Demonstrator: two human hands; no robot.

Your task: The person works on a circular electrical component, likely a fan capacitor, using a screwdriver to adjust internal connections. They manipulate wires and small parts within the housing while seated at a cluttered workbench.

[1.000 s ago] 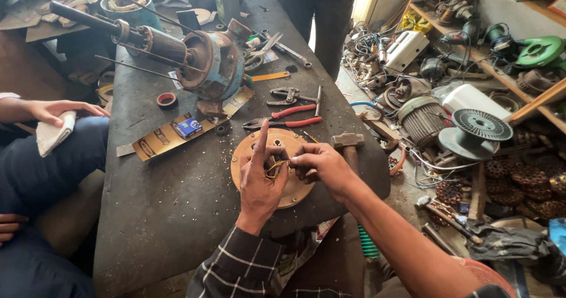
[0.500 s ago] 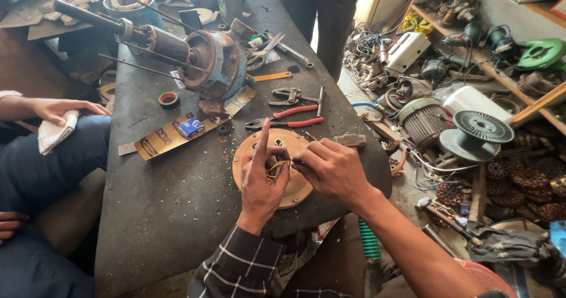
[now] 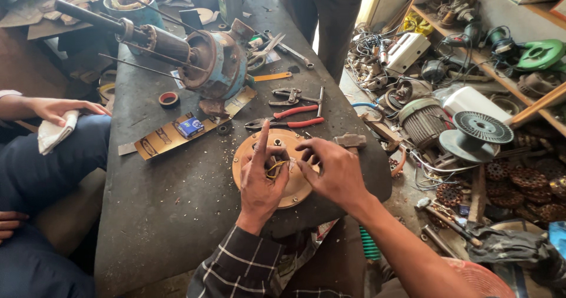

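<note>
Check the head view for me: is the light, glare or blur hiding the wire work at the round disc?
Head view: even daylight, soft shadows only, no glare on the orange-brown disc. The left hand and right hand are sharp; the yellow wire between them shows. Fingers cover the disc's middle. Slight wide-angle bend at the edges.

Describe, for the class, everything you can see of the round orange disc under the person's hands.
The orange disc lies flat on the dark workbench, near its front edge. It looks like worn, scuffed metal with a raised rim. The left hand and right hand both rest on it, covering its centre, where fingers pinch thin yellow wire. Red-handled pliers lie just behind it.
</note>
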